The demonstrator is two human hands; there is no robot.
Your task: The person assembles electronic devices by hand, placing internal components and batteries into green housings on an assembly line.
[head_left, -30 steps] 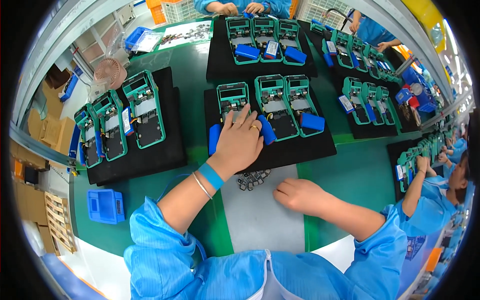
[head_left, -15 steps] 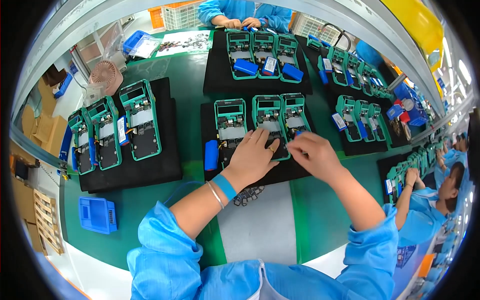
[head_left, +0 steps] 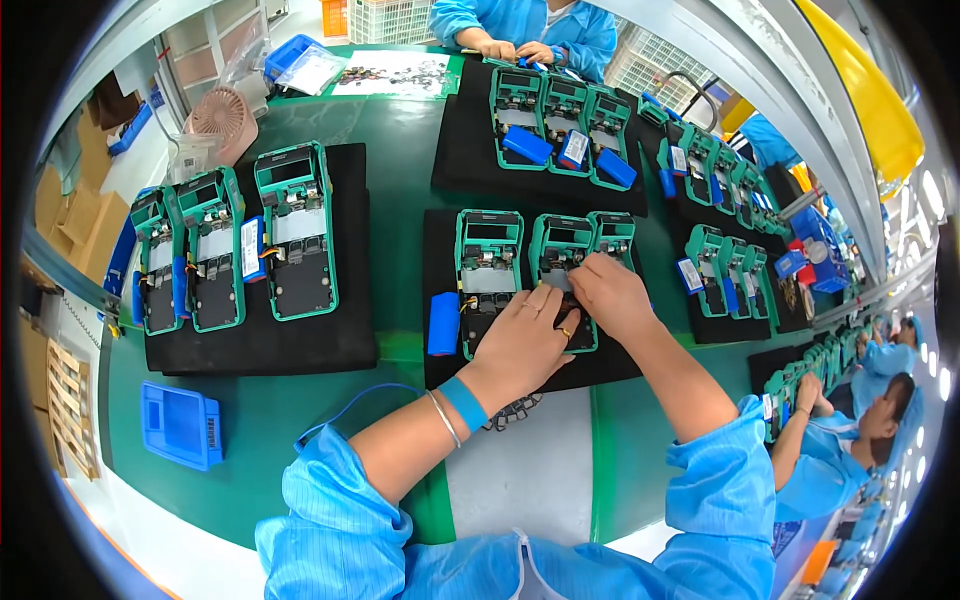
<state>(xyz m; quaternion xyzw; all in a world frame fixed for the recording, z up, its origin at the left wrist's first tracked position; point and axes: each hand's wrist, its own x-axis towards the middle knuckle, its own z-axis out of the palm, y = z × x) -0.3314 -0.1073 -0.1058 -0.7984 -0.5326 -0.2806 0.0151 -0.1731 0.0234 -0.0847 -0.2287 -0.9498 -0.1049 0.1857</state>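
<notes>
Midway across the black mat (head_left: 440,270), the left hand (head_left: 525,343) lies loosely spread over the central green housing (head_left: 550,258), apparently steadying it, while the right hand (head_left: 617,300) curls over that housing, its pinch hidden from view.

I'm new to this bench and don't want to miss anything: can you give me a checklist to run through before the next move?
1. Both hands at one unit: ok; the left hand and right hand are over the middle green housing.
2. Right hand's grip on a part: cannot tell; the fingertips show too little.
3. Blue wristband on the left wrist: ok.
4. Blue pack inside the left green housing: not ok; it lies beside it on the black mat.
5. Blue tray clear of both arms: ok; it stands apart, to the left.
</notes>
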